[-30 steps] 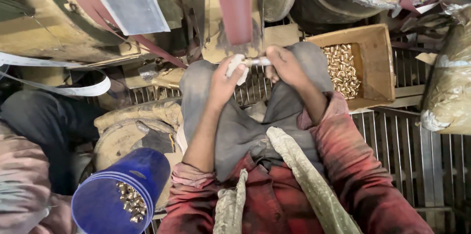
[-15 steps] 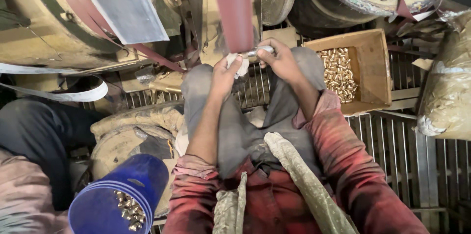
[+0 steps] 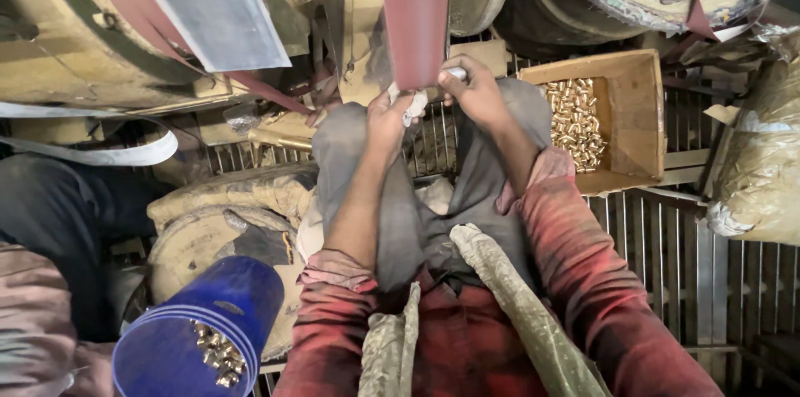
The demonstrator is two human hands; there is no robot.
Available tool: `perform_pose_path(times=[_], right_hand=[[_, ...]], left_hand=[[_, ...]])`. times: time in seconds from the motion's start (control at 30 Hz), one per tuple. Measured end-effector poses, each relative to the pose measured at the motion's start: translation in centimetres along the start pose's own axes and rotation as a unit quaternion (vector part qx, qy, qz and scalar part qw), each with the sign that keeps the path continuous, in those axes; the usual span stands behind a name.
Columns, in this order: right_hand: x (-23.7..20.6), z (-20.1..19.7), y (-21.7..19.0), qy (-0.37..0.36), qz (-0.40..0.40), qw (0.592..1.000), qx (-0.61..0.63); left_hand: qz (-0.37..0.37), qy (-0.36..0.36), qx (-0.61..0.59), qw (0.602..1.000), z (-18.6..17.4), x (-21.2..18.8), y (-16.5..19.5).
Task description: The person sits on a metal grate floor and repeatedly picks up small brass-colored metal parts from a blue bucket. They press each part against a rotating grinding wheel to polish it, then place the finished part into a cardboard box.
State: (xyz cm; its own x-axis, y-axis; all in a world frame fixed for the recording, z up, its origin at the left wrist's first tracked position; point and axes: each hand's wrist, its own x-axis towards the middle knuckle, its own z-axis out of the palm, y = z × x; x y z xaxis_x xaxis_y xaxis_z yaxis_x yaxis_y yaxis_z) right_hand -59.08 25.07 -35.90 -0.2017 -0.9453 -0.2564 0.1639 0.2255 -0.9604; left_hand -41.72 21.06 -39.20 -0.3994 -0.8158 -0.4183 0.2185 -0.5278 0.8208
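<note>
Near the bottom edge, a blue bucket (image 3: 196, 339) is holding brass pieces. Both hands are meeting under the red belt (image 3: 412, 14): left hand (image 3: 385, 118) pinching white cloth (image 3: 414, 105), right hand (image 3: 475, 89) gripping what is probably a metal piece (image 3: 454, 73), mostly hidden. Beyond, a wooden box (image 3: 642, 105) is holding brass pieces.

Small silvery metal piece (image 3: 455, 73) (partly hidden) touching the reddish belt (image 3: 412, 14).

I saw a matt, rough abrasive belt (image 3: 414, 14), shiny brass-coloured metal pieces (image 3: 575, 122) in a raw wooden box (image 3: 640, 105), and a glossy blue plastic bucket (image 3: 196, 334).
</note>
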Motion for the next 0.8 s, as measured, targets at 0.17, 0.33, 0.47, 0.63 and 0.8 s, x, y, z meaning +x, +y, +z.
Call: perform_pose_path(times=[0.17, 0.33, 0.47, 0.63, 0.8], right_hand=[[-0.4, 0.1, -0.5, -0.01, -0.016, 1.0, 0.0], [-1.9, -0.3, -0.8, -0.035, -0.099, 0.993, -0.058], [-5.0, -0.8, -1.0, -0.015, -0.173, 0.971, -0.164], [-5.1, -0.5, -0.7, -0.021, -0.153, 0.986, -0.062], [-3.4, -0.5, -0.1, 0.003, -0.149, 0.983, -0.108]], left_hand=[[0.009, -0.013, -0.001, 1.0, 0.0, -0.5, 0.4], [0.053, -0.042, 0.041, 0.997, -0.5, -2.2, 0.9], [0.078, -0.059, 0.111, 0.989, -1.2, -4.4, 1.7], [0.049, -0.093, -0.015, 0.994, -1.0, -4.2, 1.4], [0.046, -0.053, 0.09, 0.994, -1.0, -2.2, 0.5]])
